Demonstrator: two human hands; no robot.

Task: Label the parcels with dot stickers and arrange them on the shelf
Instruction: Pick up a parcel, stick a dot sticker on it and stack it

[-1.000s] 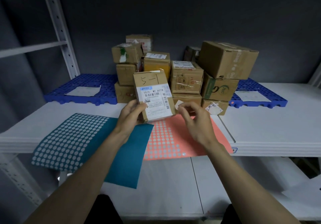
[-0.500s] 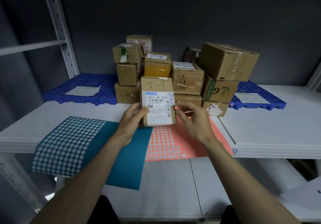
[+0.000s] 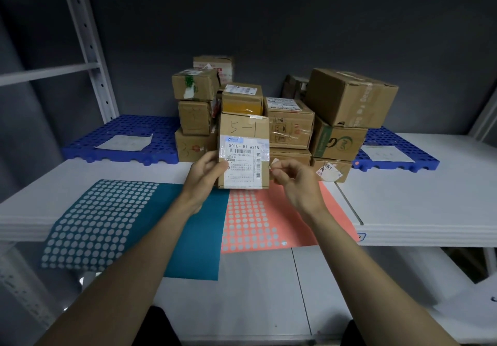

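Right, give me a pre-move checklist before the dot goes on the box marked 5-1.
1. 5-1 parcel held upright by the left hand: ok.
2. Label side faces the camera: ok.
3. Right hand pinches a sticker beside the parcel's right edge: cannot tell, something small and reddish shows at the fingertips.
4. Bare cardboard above the shipping label free for a dot: ok.
5. Coral sticker sheet within reach below the hands: ok.
6. Dot already on this parcel: cannot tell.

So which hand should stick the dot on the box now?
The right hand: its fingertips hover beside the box and seem to pinch a small sticker. The left hand grips the box.
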